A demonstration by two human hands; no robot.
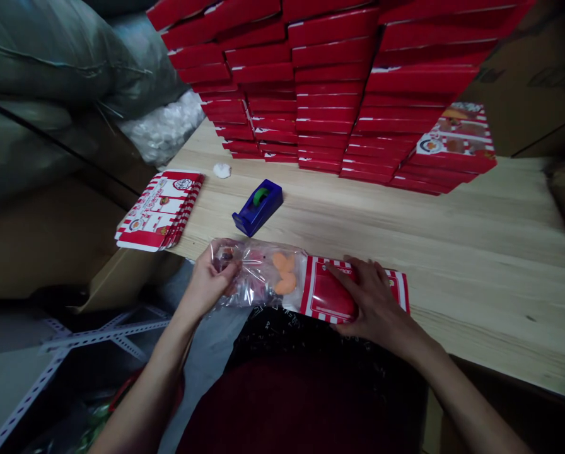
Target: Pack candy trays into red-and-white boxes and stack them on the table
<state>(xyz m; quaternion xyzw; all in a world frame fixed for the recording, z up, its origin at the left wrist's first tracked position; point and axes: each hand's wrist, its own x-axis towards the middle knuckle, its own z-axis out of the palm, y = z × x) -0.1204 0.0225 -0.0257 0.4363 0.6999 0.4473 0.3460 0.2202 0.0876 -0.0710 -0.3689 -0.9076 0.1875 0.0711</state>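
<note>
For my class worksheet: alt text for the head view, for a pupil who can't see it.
A person's left hand pinches a clear plastic bag with orange pieces inside; the right hand lies on a red striped carton at the bag's end. Beyond, a wooden table holds a blue tape dispenser, printed packaging and stacks of red boxes.

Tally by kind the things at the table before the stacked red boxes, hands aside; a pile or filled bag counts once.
Blue tape dispenser: 1
Small white lump: 1
Red-and-white printed card pile: 1
Clear plastic bag: 1
Striped red carton: 1
Total: 5
</note>
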